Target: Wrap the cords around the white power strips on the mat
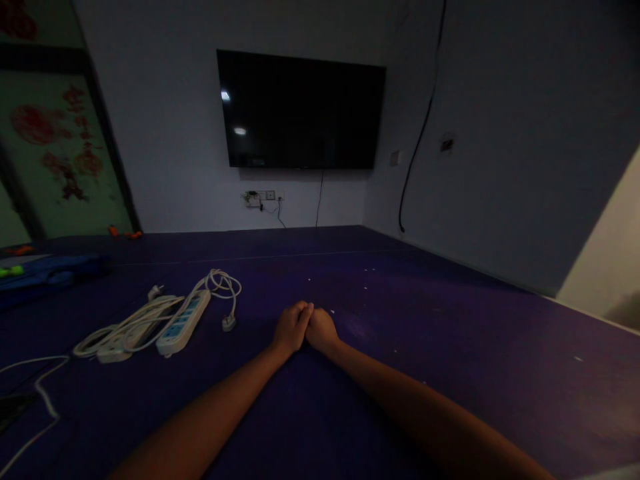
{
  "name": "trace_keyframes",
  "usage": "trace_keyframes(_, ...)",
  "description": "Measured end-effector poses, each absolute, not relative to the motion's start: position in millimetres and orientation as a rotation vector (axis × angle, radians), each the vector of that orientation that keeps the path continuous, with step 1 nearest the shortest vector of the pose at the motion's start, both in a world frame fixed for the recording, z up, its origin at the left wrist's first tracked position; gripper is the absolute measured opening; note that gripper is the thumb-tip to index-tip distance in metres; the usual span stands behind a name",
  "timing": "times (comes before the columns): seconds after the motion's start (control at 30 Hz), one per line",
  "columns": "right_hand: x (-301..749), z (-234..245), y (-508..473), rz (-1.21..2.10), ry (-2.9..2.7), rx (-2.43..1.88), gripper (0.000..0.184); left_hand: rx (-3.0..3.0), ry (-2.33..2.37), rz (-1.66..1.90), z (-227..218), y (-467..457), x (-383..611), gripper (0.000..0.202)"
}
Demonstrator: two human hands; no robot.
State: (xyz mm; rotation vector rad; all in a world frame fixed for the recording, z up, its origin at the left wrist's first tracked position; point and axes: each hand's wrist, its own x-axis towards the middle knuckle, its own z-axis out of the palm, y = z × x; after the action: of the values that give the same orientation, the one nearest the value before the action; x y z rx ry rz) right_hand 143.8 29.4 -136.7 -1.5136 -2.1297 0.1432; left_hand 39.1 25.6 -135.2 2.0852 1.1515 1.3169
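Observation:
Both of my arms reach forward over a dark purple floor [450, 347]. My left hand [291, 328] and my right hand [321, 330] rest side by side on the floor, knuckles touching, each curled into a fist. Nothing shows in either fist. To the left of my hands lie two white power strips [183, 323] with coiled white cords [220, 283] and a loose plug [229, 323].
A black television [301, 110] hangs on the far white wall above a wall socket [260, 197]. A black cable [417, 147] runs down the right wall. A blue object [50, 270] lies at the far left, and a white cord [35, 387] trails at the lower left.

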Motion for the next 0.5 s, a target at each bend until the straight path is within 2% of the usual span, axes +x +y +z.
trace_keyframes(0.2, 143.5, -139.9, 29.4, 0.168, -2.083, -1.489, 0.025, 2.113, 1.194, 1.276, -136.7, 25.9, 39.6, 0.051)
trace_keyframes(0.3, 144.2, -141.9, 30.8, 0.218, -1.933, -1.396, 0.029, 2.129, 1.269, 1.402, -137.9, 25.3, 40.2, 0.059)
trace_keyframes(0.5, 148.5, -147.0, 39.4, 0.320, -1.554, -1.005, 0.059, 2.049, 1.196, 1.577, -140.9, 24.7, 39.0, 0.085)
